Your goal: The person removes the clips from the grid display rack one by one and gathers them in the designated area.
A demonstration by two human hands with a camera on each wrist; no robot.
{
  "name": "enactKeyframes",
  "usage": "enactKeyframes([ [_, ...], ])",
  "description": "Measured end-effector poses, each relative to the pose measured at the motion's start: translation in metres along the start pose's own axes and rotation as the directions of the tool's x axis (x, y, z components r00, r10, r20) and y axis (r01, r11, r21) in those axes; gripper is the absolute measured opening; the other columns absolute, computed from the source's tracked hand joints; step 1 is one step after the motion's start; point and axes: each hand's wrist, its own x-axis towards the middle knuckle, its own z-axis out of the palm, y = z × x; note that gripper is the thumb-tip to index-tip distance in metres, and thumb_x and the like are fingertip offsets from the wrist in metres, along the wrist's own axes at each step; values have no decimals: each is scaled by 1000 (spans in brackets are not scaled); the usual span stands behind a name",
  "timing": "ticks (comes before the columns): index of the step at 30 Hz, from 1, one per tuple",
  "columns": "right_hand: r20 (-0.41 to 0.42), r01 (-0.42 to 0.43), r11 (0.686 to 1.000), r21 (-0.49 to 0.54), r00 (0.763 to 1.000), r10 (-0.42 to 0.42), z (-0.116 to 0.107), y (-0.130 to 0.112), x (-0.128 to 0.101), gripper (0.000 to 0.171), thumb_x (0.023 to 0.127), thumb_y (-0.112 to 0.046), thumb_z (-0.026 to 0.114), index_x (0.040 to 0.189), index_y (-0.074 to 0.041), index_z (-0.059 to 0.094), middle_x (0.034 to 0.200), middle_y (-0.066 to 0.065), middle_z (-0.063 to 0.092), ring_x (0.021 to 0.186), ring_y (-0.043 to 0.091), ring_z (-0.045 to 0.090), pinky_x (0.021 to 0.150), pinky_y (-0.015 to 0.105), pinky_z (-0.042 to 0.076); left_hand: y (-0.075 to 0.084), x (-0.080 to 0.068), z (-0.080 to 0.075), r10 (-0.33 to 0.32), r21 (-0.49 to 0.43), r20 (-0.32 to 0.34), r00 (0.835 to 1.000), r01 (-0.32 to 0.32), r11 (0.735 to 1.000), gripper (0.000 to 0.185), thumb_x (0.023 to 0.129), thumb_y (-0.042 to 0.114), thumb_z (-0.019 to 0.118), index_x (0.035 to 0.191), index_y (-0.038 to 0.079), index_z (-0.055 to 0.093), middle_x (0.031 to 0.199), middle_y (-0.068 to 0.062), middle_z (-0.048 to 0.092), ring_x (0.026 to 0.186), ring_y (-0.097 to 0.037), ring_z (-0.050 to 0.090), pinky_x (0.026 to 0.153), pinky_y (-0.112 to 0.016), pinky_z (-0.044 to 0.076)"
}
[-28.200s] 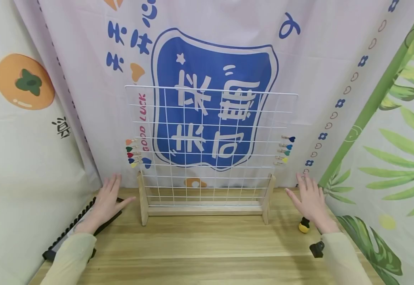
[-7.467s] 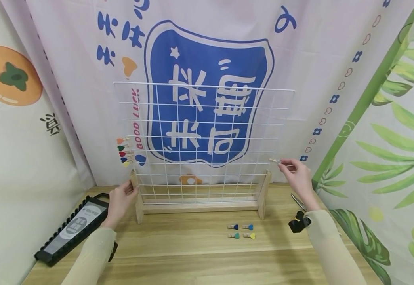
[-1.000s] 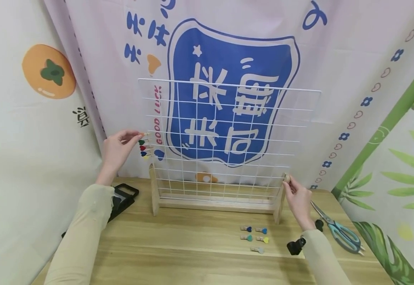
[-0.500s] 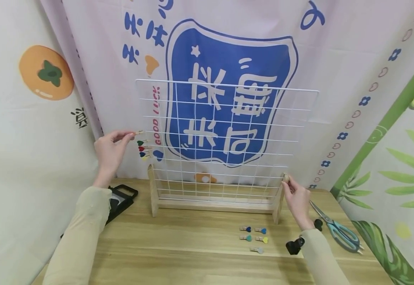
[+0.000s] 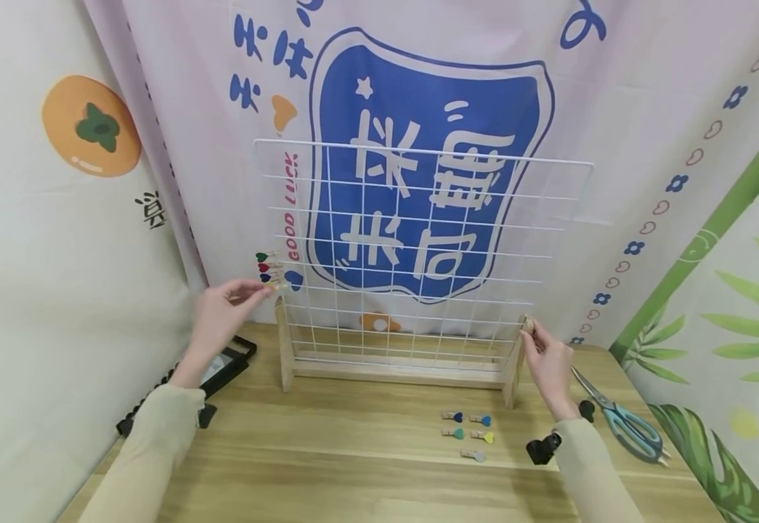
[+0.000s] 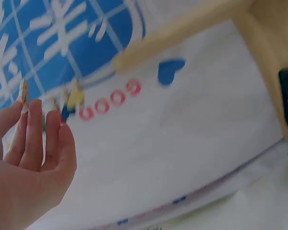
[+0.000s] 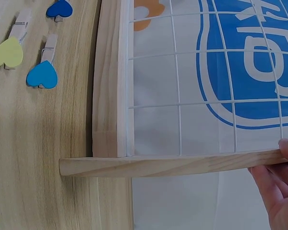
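A white wire grid panel (image 5: 418, 240) stands in a wooden stand (image 5: 399, 374) on the table. Green, red and blue heart clips (image 5: 264, 266) hang on its left edge, with a yellow clip (image 6: 76, 98) lowest. My left hand (image 5: 258, 290) is just below them, beside the left post, pinching a small wooden clip (image 6: 23, 91) between thumb and forefinger. My right hand (image 5: 528, 330) grips the top of the right wooden post (image 7: 158, 165). Several heart clips (image 5: 467, 434) lie on the table in front of the stand's right end.
Teal-handled scissors (image 5: 621, 421) lie at the right, behind my right wrist. A black tray (image 5: 222, 363) sits at the left by the curtain. Printed cloth hangs close behind the grid. The wooden table (image 5: 353, 472) runs toward me.
My left hand has pulled the top clip off the grid's left edge and dropped down beside the left post with it. The right hand stays on the right post.
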Motion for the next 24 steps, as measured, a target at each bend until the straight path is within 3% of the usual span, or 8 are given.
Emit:
enactKeyframes([
  [3, 3, 0, 1000, 24, 1000, 0, 0, -1, 1, 32, 93, -2, 66, 123, 8, 62, 113, 32, 66, 95, 48, 70, 70, -3, 45, -6, -12, 21, 39, 15, 75, 996, -41, 999, 21, 93, 24, 70, 106, 8, 74, 103, -13, 77, 84, -3, 70, 74, -10, 54],
  [5, 7, -5, 999, 32, 1000, 4, 0, -2, 2, 32, 93, -3, 65, 124, 8, 61, 114, 32, 66, 96, 48, 70, 70, -9, 38, -12, -21, 37, 65, 31, 132, 989, -70, 997, 17, 91, 21, 72, 103, 9, 75, 99, -12, 78, 83, -13, 73, 73, -15, 57],
  [7, 11, -13, 1000, 25, 1000, 13, 0, -2, 2, 33, 94, -3, 65, 124, 7, 62, 115, 31, 66, 97, 47, 70, 72, -2, 46, -18, -30, 54, 64, 40, 201, 978, -73, 997, 15, 90, 20, 72, 101, 9, 75, 96, -10, 78, 80, -15, 73, 70, -17, 57],
  [9, 17, -20, 1000, 16, 1000, 20, 0, -2, 2, 33, 94, -4, 65, 125, 7, 61, 116, 30, 66, 98, 46, 71, 76, 14, 55, -23, -39, 69, 75, 44, 255, 964, -89, 995, 13, 89, 18, 73, 98, 8, 75, 92, -10, 78, 76, -15, 71, 67, -18, 56],
  [13, 28, -27, 1000, -3, 999, 27, 0, -1, 1, 33, 96, -6, 63, 127, 6, 61, 117, 29, 67, 99, 45, 71, 80, 44, 56, -39, -57, 98, 104, 17, 342, 934, -116, 993, 10, 88, 13, 74, 94, 5, 75, 86, -9, 77, 73, -14, 69, 64, -16, 54],
  [18, 29, -26, 1000, -17, 999, 27, 0, -1, -1, 33, 96, -8, 63, 127, 4, 61, 117, 28, 68, 98, 43, 71, 81, 47, 56, -55, -74, 124, 139, -12, 441, 887, -149, 989, 8, 86, 9, 74, 88, 2, 74, 81, -9, 75, 68, -11, 66, 61, -15, 53],
  [21, 32, -29, 999, -16, 999, 29, 0, 0, -1, 34, 96, -8, 63, 127, 5, 61, 117, 28, 68, 99, 44, 71, 81, 47, 56, -58, -79, 136, 105, 23, 473, 875, -131, 991, 8, 85, 12, 76, 85, 4, 75, 79, -6, 75, 65, -3, 61, 60, -15, 51],
  [24, 35, -37, 999, -7, 999, 38, -1, 0, -1, 33, 96, -8, 63, 127, 5, 61, 118, 29, 67, 100, 45, 71, 82, 47, 56, -57, -82, 145, 62, 64, 483, 873, -106, 992, 8, 84, 14, 77, 83, 7, 75, 77, -3, 74, 63, -1, 58, 59, -15, 49],
])
